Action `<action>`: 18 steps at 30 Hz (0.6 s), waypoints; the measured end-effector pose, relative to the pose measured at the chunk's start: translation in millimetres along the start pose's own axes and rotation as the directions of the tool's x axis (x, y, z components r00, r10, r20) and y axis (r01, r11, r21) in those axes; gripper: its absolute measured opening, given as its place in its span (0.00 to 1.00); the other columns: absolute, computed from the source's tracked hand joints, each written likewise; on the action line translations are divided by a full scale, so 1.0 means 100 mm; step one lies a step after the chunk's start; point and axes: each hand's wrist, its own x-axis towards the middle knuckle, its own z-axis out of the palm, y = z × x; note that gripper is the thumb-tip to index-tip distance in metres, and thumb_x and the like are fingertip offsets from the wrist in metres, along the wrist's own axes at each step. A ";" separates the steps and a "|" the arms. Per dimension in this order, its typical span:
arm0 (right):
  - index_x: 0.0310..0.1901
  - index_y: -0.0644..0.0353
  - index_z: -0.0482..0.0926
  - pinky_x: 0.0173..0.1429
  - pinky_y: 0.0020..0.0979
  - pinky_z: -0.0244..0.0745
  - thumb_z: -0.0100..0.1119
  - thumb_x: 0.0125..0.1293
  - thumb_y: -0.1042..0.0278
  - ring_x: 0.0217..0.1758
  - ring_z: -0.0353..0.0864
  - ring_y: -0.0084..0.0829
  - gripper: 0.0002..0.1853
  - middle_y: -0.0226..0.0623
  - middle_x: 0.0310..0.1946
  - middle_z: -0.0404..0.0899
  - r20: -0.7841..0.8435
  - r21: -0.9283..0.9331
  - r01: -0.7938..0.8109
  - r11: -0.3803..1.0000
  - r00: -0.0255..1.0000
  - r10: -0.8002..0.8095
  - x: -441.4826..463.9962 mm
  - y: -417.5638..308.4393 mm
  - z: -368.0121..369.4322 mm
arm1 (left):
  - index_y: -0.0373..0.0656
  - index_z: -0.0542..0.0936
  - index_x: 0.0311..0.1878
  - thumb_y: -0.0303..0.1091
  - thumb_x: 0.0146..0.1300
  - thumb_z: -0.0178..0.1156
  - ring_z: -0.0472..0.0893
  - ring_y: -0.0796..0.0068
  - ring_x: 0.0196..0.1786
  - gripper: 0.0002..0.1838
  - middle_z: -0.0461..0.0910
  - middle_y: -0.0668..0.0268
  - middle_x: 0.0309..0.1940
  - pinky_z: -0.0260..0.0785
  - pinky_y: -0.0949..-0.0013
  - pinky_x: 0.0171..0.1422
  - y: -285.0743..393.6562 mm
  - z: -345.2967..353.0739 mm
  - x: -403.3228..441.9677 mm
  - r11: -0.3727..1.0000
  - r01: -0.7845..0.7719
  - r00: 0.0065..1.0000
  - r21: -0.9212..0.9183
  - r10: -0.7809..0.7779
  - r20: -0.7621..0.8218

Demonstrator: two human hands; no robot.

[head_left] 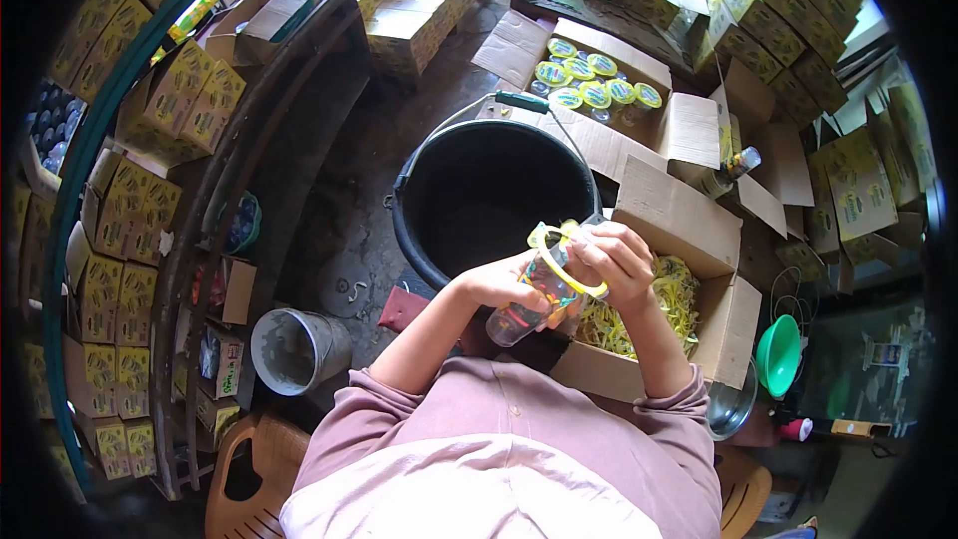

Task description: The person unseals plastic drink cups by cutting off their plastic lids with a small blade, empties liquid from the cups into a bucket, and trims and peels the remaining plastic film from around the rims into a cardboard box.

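My left hand point(509, 284) is wrapped round a clear plastic jar point(514, 323) with colourful printing, held tilted over the near rim of a black bucket point(479, 190). The fingers of my right hand point(614, 258) pinch a yellow ring point(589, 287) at the jar's top. Right of the jar, an open carton point(728, 324) holds yellow strips point(684, 304). Beyond the bucket, another open carton point(639, 65) contains several jars with yellow-rimmed lids point(596, 94).
A grey bucket point(299, 351) stands at the left, near stacked yellow boxes point(120, 284) on a shelf. More yellow boxes point(414, 15) stand at the back. At the right are a green bowl point(778, 355) and box stacks point(788, 15).
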 end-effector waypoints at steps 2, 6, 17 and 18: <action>0.32 0.62 0.79 0.34 0.30 0.75 0.63 0.42 0.73 0.32 0.78 0.32 0.11 0.34 0.28 0.78 -0.009 0.021 -0.002 1.000 1.000 0.002 0.06 -0.03 -0.01 | 0.32 0.68 0.46 0.38 0.46 0.63 0.76 0.73 0.27 0.27 0.75 0.58 0.32 0.70 0.74 0.29 0.04 0.08 0.04 0.985 -0.056 0.994 -0.162 0.070 0.083; 0.33 0.63 0.79 0.36 0.30 0.76 0.64 0.42 0.73 0.32 0.79 0.32 0.12 0.34 0.28 0.78 -0.032 -0.002 0.021 1.000 0.999 -0.021 0.10 -0.03 -0.01 | 0.29 0.65 0.47 0.39 0.45 0.64 0.76 0.70 0.26 0.30 0.73 0.53 0.31 0.71 0.73 0.25 -0.01 0.07 0.04 0.917 -0.041 0.982 -0.396 0.109 0.151; 0.29 0.60 0.78 0.33 0.28 0.75 0.62 0.44 0.81 0.28 0.78 0.30 0.09 0.31 0.26 0.77 -0.174 -0.092 -0.094 0.991 0.982 0.077 0.03 -0.01 -0.02 | 0.23 0.60 0.51 0.39 0.39 0.65 0.75 0.66 0.21 0.39 0.72 0.48 0.31 0.69 0.72 0.22 0.05 -0.02 0.04 0.907 0.062 0.972 -0.416 0.040 0.233; 0.29 0.60 0.78 0.33 0.28 0.75 0.62 0.45 0.82 0.28 0.77 0.30 0.08 0.31 0.26 0.77 -0.208 -0.103 -0.127 0.986 0.973 0.104 0.01 0.01 -0.05 | 0.23 0.61 0.51 0.38 0.39 0.65 0.75 0.67 0.20 0.39 0.72 0.47 0.30 0.68 0.73 0.21 0.08 0.02 0.03 0.904 0.066 0.981 -0.423 0.018 0.192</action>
